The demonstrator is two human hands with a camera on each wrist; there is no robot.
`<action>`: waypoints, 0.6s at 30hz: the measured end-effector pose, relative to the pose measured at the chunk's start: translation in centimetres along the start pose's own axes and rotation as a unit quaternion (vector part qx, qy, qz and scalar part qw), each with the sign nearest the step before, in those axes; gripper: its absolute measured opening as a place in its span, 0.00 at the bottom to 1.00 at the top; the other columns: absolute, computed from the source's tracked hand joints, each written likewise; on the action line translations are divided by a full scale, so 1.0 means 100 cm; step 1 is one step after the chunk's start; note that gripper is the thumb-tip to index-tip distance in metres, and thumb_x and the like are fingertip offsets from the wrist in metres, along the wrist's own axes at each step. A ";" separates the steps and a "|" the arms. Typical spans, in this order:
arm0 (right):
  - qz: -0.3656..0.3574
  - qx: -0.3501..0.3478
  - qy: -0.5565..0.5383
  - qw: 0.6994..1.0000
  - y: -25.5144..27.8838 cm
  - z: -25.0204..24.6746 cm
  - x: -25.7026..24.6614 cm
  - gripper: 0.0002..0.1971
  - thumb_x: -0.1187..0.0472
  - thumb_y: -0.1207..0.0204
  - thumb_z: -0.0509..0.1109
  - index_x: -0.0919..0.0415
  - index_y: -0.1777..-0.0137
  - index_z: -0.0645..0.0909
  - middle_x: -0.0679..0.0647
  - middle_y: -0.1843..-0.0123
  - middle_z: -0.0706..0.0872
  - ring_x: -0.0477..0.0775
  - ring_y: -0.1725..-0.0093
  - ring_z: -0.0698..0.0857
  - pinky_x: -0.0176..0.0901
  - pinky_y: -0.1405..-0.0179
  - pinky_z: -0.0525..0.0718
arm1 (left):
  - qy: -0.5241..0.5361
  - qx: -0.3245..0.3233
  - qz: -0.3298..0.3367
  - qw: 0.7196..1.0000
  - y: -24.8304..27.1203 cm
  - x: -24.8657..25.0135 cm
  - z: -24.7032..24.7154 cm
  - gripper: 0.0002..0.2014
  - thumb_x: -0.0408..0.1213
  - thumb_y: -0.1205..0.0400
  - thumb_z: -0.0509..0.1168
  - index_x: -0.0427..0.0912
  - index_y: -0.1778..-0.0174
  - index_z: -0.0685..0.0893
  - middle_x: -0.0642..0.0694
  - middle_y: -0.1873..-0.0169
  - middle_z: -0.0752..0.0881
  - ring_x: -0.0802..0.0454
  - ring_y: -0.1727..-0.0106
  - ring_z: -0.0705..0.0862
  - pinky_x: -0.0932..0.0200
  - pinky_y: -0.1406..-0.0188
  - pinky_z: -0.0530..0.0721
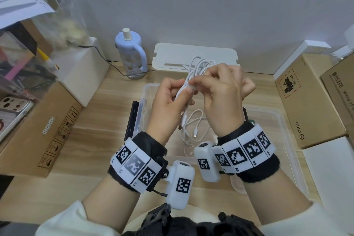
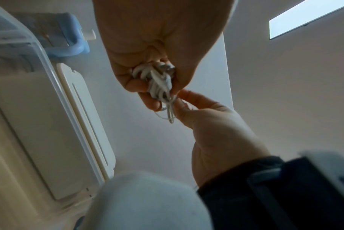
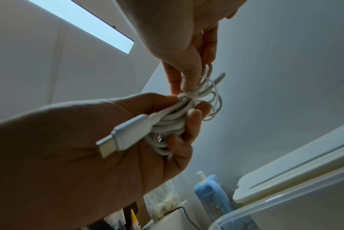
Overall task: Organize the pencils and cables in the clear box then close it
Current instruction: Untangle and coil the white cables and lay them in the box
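Both hands raised above the clear box (image 1: pixel 283 120), sharing one coiled white cable (image 1: pixel 199 65). Left hand (image 1: pixel 168 101) closed around the lower part of the bundle, fingers curled, thumb against the strands; in the right wrist view the same hand (image 3: pixel 92 140) wrapped around the coil (image 3: pixel 179 118), a white USB-C plug (image 3: pixel 120 137) jutting from the fist across the palm. Right hand (image 1: pixel 224 94) pinching the bundle at its waist between thumb and forefinger, remaining fingers curled; in the left wrist view, fingertips (image 2: pixel 184 97) of that hand touching the strands (image 2: pixel 161 87) just below the left fist (image 2: pixel 159 46). Loops of the coil fanning out above both hands, in front of the white lid (image 1: pixel 195 55) lying at the far edge of the table.

Clear box standing open on the wooden table (image 1: pixel 95 136), directly beneath the hands. Second white cable (image 1: pixel 193 126) lying loose inside the box, its small connectors visible between the wrists. Black latch (image 1: pixel 132 119) on the box's left side. Pencils not identifiable in any view.

Surroundings: pale blue bottle (image 1: pixel 132 53) with handle behind the box to the left; cardboard boxes (image 1: pixel 310 101) to the right; a cardboard box (image 1: pixel 38 130) to the left.
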State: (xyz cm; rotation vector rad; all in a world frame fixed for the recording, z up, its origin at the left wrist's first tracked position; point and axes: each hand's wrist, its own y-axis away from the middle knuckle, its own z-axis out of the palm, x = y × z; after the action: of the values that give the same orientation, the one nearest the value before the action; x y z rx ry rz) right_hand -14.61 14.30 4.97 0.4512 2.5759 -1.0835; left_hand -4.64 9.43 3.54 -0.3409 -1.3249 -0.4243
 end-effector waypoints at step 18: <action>0.095 -0.227 -0.405 0.881 -0.013 -0.019 0.019 0.13 0.72 0.33 0.74 0.53 0.55 0.85 0.53 0.29 0.65 0.41 0.46 0.83 0.30 0.54 0.83 | 0.102 -0.125 -0.034 0.986 -0.003 0.004 -0.013 0.04 0.28 0.26 0.62 0.36 0.57 0.76 0.38 0.57 0.85 0.55 0.66 0.88 0.64 0.68 0.84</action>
State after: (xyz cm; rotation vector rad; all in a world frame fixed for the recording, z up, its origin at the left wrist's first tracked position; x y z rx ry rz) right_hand -17.16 15.13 6.28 0.0839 1.8758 -0.4166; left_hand -3.54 8.51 3.68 -0.4486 -1.0865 -0.6678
